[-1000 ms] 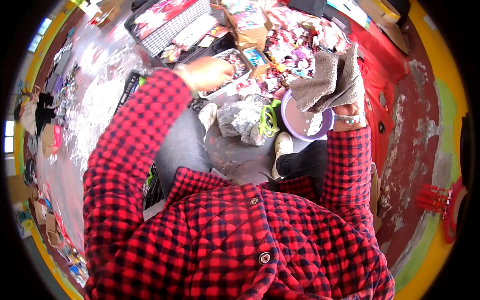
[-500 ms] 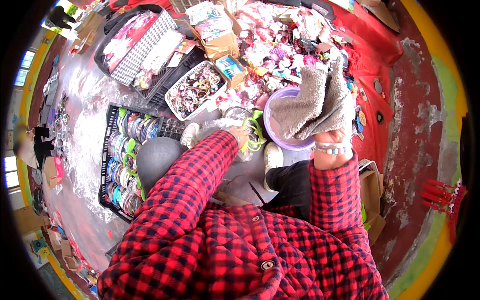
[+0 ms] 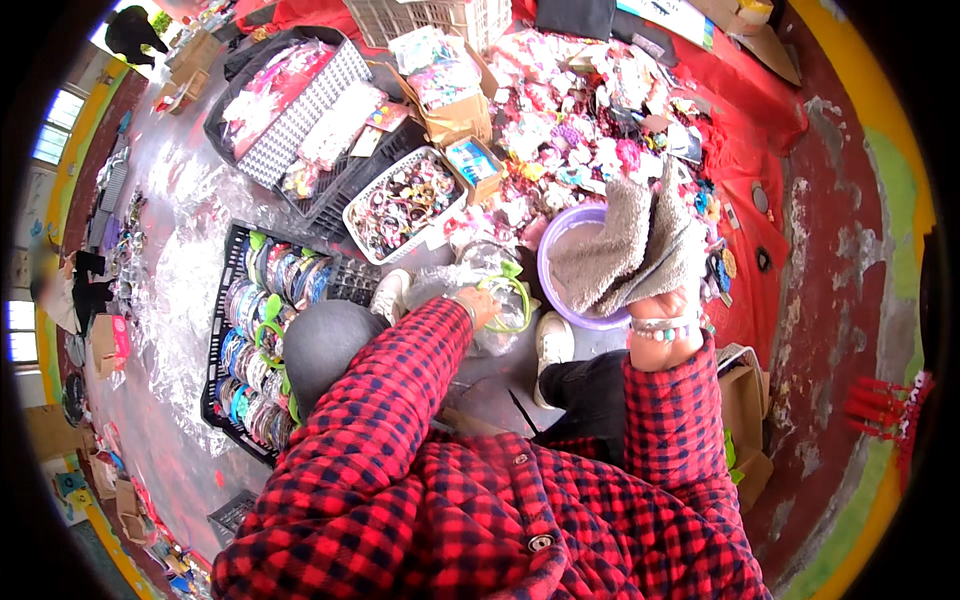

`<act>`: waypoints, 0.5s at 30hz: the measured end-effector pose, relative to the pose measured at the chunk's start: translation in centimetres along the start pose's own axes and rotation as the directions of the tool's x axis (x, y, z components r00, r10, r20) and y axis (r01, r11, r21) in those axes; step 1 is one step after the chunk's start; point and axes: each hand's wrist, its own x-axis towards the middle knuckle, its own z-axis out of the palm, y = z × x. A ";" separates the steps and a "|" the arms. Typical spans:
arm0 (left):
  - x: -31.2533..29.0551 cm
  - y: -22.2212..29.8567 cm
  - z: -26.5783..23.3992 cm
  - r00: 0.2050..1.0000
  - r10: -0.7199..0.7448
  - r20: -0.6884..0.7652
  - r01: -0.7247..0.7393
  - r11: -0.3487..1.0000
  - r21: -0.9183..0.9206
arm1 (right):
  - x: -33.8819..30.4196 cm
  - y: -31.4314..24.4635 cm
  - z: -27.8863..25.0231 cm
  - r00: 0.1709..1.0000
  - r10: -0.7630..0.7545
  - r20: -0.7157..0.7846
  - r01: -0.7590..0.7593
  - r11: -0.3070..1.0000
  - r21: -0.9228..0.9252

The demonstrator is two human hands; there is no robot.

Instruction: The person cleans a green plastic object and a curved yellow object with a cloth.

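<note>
My right hand (image 3: pixel 662 312) is mostly hidden under a grey towel (image 3: pixel 625 245) that it grips and holds over a purple basin (image 3: pixel 548 285). A bead bracelet shows at that wrist. My left hand (image 3: pixel 482 306) reaches down to a crumpled clear plastic bag (image 3: pixel 462 280) on the floor by my feet. Its fingers close on a green hoop headband (image 3: pixel 516 300) at the bag. Both sleeves are red and black check.
A black crate of headbands (image 3: pixel 240 350) stands at the left, a white basket of hair accessories (image 3: pixel 400 205) beyond it. Cardboard boxes (image 3: pixel 455 120) and a heap of small accessories (image 3: pixel 590 120) lie on red cloth. Other people (image 3: pixel 135 30) are far off at the left.
My left arm has drawn back from the white basket down to the clear bag and green headband by my feet. The right hand has kept the towel over the purple basin.
</note>
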 end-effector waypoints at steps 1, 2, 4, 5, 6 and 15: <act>-0.3 -0.1 0.4 1.000 -0.021 0.008 0.021 1.000 -0.018 | -0.2 0.4 0.7 1.000 0.016 0.016 -0.015 0.998 -0.064; -0.4 -0.1 1.1 0.999 -0.043 0.016 0.043 0.998 -0.036 | 0.1 0.3 1.5 0.994 0.105 0.038 -0.102 0.992 -0.073; -0.5 -1.2 2.4 0.999 -0.041 -0.015 0.041 0.999 0.011 | 0.5 0.8 2.4 0.986 0.163 -0.018 -0.164 0.985 -0.049; -0.6 -1.4 3.0 0.999 -0.047 -0.010 0.047 0.999 0.010 | 0.5 1.0 2.8 0.981 0.189 -0.051 -0.191 0.981 -0.033; -0.4 -1.2 2.7 0.999 -0.037 -0.007 0.037 0.999 0.010 | 0.4 1.0 3.0 0.981 0.188 -0.038 -0.189 0.981 -0.033; -1.6 2.0 -6.7 0.963 -0.138 -0.232 0.085 0.970 -0.226 | -0.3 0.1 -0.3 0.969 -0.061 -0.240 0.022 0.986 -0.164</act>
